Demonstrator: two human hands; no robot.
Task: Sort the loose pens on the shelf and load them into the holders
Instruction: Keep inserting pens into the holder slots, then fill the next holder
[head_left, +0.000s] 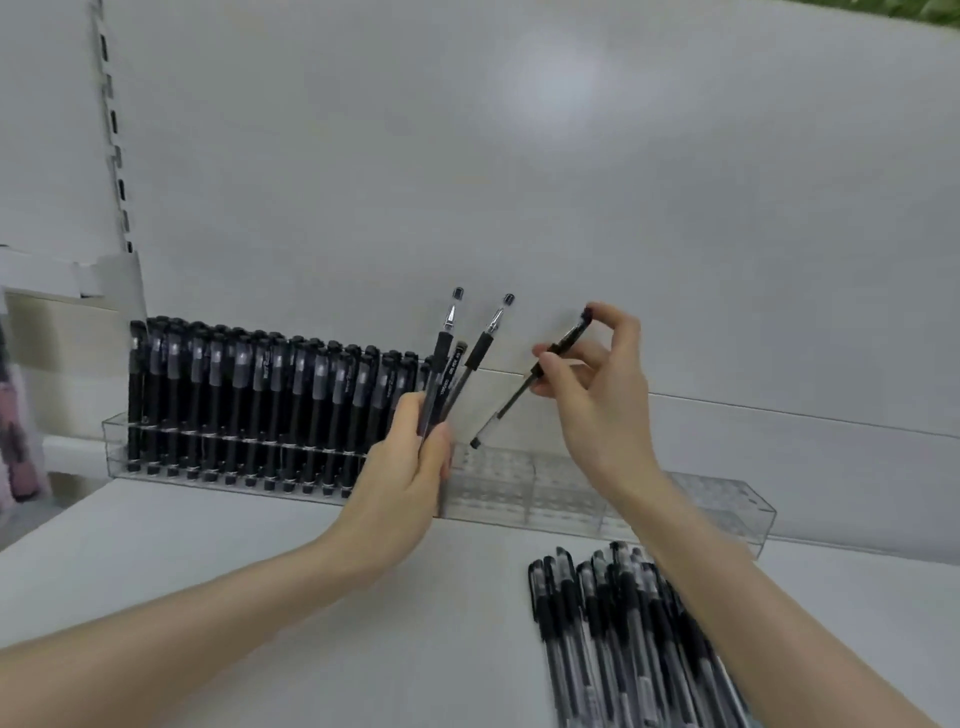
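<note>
the left hand (410, 467) grips at least 3 pens (452, 358), which fan up past its fingertips. the right hand (602, 384) pinches 1 pen (511, 402) between thumb and fingers, tilted, its lower end hanging just above the clear holder (727, 504). left of the left hand, standing pens (249, 395) pack the holder. below and right of the right hand, its slots are open up to the end wall. loose pens (597, 639) lie on the shelf (260, 571) under the right forearm.

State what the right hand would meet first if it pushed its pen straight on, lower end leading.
Likely the holder's empty slots, right below the pen; the left hand lies close, depth unclear.
</note>
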